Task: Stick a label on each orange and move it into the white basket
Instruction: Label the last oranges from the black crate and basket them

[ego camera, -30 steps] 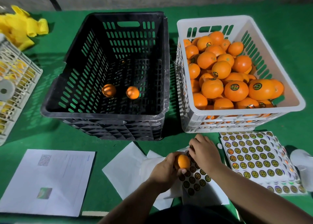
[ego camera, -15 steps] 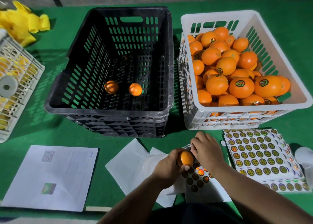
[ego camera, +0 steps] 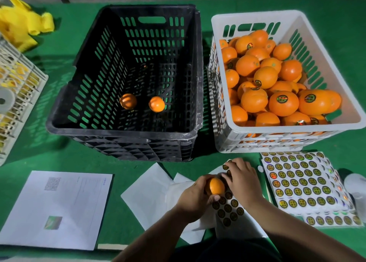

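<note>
Left hand (ego camera: 195, 199) grips orange (ego camera: 216, 186); right hand (ego camera: 244, 179) fingertips hidden.

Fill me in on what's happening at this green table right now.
A person is labelling oranges. The left hand grips one small round orange just above a partly used sheet of round gold-and-black stickers, while the right hand has its fingers down on that sheet, apparently picking a sticker. The white slotted plastic basket is heaped with oranges, several showing labels. The black slotted plastic crate holds only two oranges. A fuller stack of sticker sheets lies to the right.
</note>
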